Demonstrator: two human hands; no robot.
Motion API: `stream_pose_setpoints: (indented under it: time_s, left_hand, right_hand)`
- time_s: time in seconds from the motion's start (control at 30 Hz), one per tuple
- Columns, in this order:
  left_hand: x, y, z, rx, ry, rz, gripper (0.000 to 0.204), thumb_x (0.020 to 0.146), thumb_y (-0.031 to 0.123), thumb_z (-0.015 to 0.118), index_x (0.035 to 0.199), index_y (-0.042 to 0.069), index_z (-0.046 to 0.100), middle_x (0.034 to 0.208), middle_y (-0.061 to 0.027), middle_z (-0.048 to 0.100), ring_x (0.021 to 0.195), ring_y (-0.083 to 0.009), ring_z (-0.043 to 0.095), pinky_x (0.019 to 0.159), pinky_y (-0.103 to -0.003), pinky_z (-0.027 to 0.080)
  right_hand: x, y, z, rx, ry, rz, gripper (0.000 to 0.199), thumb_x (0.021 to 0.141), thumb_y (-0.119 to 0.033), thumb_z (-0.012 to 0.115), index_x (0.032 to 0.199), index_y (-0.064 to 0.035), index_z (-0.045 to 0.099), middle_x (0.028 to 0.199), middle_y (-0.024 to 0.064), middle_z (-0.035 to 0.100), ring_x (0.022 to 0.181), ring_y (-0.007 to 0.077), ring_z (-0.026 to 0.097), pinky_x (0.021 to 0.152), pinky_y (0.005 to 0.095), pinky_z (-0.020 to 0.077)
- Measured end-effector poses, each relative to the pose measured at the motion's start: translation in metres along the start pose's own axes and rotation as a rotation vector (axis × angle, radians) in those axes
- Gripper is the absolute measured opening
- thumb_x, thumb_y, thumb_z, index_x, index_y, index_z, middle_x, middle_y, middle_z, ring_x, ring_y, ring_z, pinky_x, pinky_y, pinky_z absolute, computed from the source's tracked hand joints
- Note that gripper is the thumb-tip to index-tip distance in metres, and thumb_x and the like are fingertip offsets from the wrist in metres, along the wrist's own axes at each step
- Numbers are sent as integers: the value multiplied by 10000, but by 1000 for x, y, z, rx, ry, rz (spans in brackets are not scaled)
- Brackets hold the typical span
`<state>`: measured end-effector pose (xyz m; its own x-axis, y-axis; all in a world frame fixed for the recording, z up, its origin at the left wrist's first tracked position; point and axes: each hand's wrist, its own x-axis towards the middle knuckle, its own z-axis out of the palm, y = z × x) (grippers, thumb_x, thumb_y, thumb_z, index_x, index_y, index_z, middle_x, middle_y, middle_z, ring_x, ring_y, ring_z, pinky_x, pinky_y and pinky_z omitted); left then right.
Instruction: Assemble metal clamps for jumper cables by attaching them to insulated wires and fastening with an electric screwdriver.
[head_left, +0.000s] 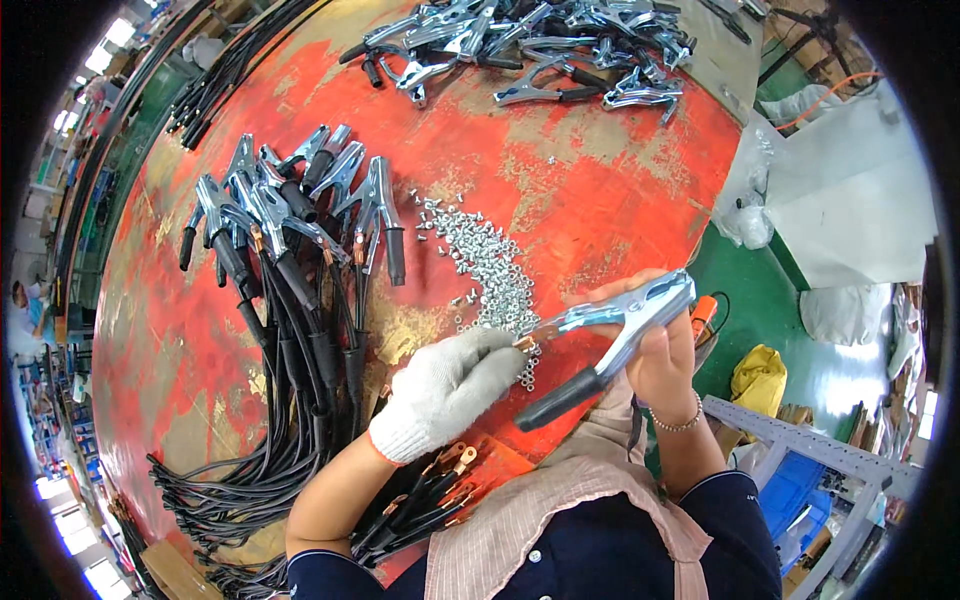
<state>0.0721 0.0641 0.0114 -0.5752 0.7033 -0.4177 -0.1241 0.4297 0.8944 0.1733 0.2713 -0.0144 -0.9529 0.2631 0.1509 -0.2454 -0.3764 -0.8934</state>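
Offering a grippy-looking black sleeve (561, 401), the stiff-looking silver metal clamp (634, 318) is filling right fingers (655, 348); nearby gloved left fingers (490, 377) are pinching a copper lug (523, 343).

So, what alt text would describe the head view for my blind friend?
A person's right fingers hold a silver clamp while the gloved left fingers hold a copper piece at its end. On a worn red table lie small fasteners, black cables and more clamps.
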Motion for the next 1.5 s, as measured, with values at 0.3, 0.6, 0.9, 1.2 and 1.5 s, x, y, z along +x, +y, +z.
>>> stream_pose_setpoints:
  time_s: [0.3,0.6,0.9,1.2,1.5]
  left_hand:
    - [5,3,10,91,42,-133,289,894,310,615,1001,48,674,685,-47,609,615,-69,530,571,-259,444]
    - [7,-1,10,102,66,-144,284,888,303,627,994,44,677,687,-45,615,613,-65,538,575,-258,450]
    - [18,0,-4,171,-58,252,294,930,214,528,1168,46,575,807,-93,664,663,-116,615,622,-289,496]
    - [35,-17,-8,-355,-37,-20,270,953,191,493,1146,31,593,825,-22,599,723,-62,533,643,-235,455]
    - [37,-19,-14,-201,-35,18,299,943,192,509,1161,1,583,788,-61,601,739,-99,550,676,-266,465]
  right_hand:
    - [-8,1,10,36,-16,18,454,900,-274,629,1208,-48,382,1174,177,581,1151,300,559,913,389,479]
    - [-8,3,8,-47,-5,34,456,904,-298,624,1198,-57,374,1167,177,596,1086,207,576,876,336,479]
    - [12,-3,6,116,-110,130,489,859,-258,684,1183,-56,378,1158,180,595,1207,342,516,981,459,432]
    - [154,71,0,-1073,-332,-152,193,899,-230,590,961,-63,663,949,85,614,865,233,636,734,326,506]
    - [182,110,-1,-1445,-405,-284,167,856,-240,589,872,-73,599,837,99,554,830,274,585,700,389,494]
